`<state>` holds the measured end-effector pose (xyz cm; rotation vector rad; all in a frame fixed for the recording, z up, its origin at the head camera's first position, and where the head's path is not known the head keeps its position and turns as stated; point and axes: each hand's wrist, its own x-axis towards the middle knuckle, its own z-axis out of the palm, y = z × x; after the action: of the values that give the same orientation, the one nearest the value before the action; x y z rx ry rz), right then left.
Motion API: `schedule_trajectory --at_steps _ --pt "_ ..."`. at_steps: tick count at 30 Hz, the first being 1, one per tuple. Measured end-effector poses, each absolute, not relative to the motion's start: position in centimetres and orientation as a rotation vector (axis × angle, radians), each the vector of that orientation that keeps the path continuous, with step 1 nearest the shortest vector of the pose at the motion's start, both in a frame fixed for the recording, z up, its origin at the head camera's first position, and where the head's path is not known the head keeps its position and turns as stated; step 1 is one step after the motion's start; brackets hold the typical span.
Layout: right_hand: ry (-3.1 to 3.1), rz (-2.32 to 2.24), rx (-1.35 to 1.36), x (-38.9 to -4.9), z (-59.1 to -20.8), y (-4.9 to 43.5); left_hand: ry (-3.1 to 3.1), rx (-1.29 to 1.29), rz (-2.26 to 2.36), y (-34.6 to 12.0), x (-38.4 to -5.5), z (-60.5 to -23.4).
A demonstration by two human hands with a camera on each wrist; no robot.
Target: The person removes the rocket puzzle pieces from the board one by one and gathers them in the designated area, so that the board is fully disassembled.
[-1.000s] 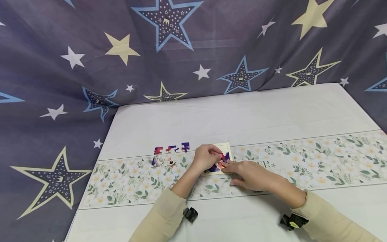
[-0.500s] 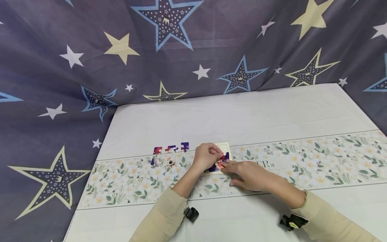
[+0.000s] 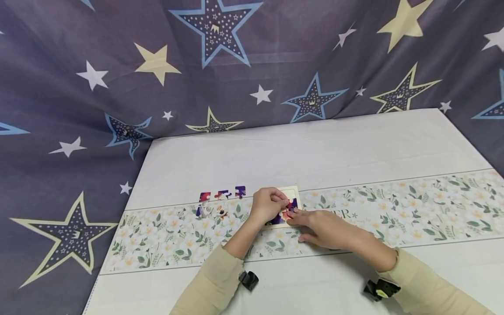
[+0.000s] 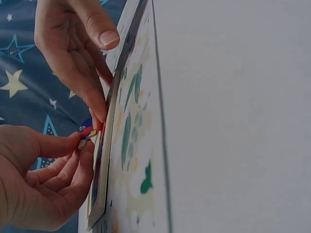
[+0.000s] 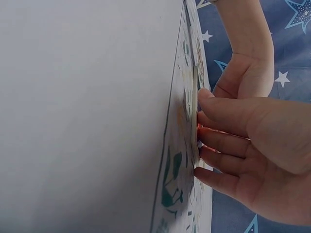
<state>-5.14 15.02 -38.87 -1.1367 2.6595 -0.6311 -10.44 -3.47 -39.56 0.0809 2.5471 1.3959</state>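
Note:
My left hand (image 3: 267, 204) pinches a small jigsaw piece (image 4: 87, 132) between thumb and fingers, tilted up over the puzzle board. Beneath both hands lies the pale-rimmed puzzle board (image 3: 292, 191), part filled with purple and red pieces; my left hand hides its left side. From the right, my right hand (image 3: 328, 227) reaches in with fairly straight fingers, their tips resting on the pieces in the board. Its thumb stands apart, as the left wrist view shows.
Several loose jigsaw pieces lie left of the board, among them a red one (image 3: 204, 196) and a purple one (image 3: 240, 191). The white table (image 3: 315, 148) carries a floral printed band (image 3: 165, 236). A star-patterned curtain (image 3: 252, 57) hangs behind.
Both hands stay almost still at the board, the left still pinching the jigsaw piece. The loose pieces have not moved; only the head view shifts slightly.

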Motion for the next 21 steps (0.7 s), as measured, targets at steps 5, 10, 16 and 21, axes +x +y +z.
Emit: schedule_trajectory --at_steps 5,10,16,21 --pt "2.657 -0.638 -1.138 -5.16 -38.86 15.04 2.543 0.069 1.4 -3.42 -10.51 -39.6" --pt "2.662 -0.641 -1.135 -5.12 -38.86 15.06 2.537 0.05 1.398 -3.44 -10.57 -39.71" --pt "2.668 -0.643 -1.152 -5.05 -38.77 15.04 2.543 0.038 1.389 -3.45 -10.67 -39.78" --pt "2.67 -0.651 -1.157 -5.06 -38.87 15.07 2.539 0.032 1.392 -3.31 -10.74 -39.81"
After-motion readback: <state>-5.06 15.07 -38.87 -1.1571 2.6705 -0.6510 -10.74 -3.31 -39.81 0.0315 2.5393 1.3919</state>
